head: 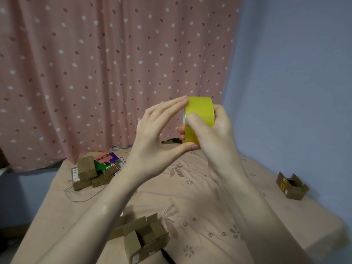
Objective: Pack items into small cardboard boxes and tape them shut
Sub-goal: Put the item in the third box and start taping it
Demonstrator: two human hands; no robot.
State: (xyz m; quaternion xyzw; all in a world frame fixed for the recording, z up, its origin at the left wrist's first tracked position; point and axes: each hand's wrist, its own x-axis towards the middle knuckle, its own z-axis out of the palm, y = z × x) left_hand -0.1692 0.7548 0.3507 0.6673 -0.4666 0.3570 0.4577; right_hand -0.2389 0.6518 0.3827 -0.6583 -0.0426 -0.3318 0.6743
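Label (102, 158) with Chinese handwriting, atop cardboard boxes (86, 173); yellow tape roll (200, 113) unmarked.

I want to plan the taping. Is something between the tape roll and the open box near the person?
Nothing visible. The tape roll, held up in both hands, has only the person's own forearms and bare bedsheet between it and the open box.

head view, one camera
worn on the head, it faces forward and down over the bed (200, 187), close to both raised hands.
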